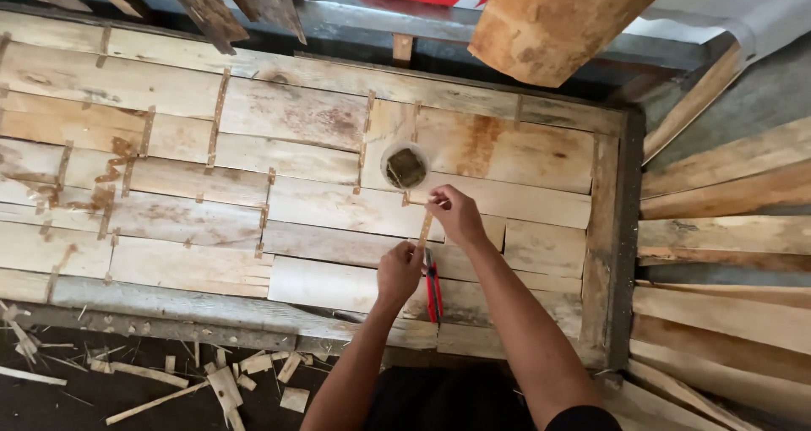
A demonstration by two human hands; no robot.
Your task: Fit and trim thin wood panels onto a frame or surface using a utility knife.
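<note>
Where the round cup (405,166) sits on the veneer sheets (253,160), we take it as landmark; pale, thin wooden sheets, stained, joined edge to edge by narrow tape strips, lie flat on a table frame (608,228). Just below and right of the cup, our right hand (456,214) pinches the upper end of a thin tape strip (425,226); farther below, our left hand (400,273) presses its lower end, fingers curled; red-handled cutter (433,289) beside it. Far below and left of the cup: splintered wood scraps (224,382) on dark floor.
</note>
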